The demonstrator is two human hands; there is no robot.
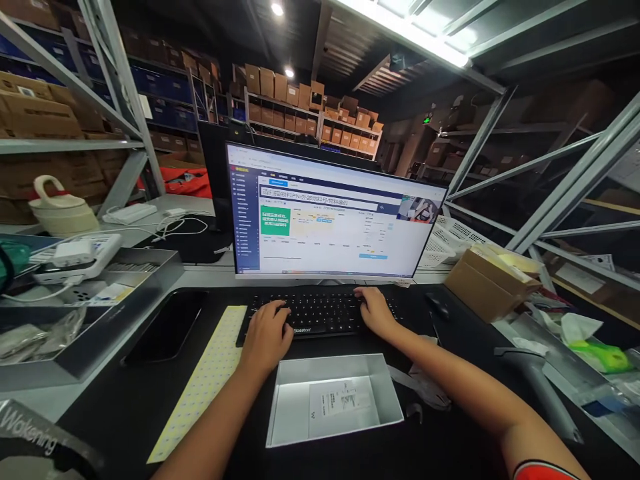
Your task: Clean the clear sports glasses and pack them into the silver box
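My left hand rests on the left end of a black keyboard, its fingers slightly bent and apart. At the keyboard's right side lies my right hand, fingers reaching over the keys and holding nothing. Behind the keys stands a monitor with a page of text and a green box. Between my forearms sits an open white box with a labelled packet inside. A yellow sheet of small labels runs partly under my left forearm.
To the left are a dark phone and a grey tray of small parts. A mouse, a scanner and a cardboard box are on the right. Metal rack posts frame the desk.
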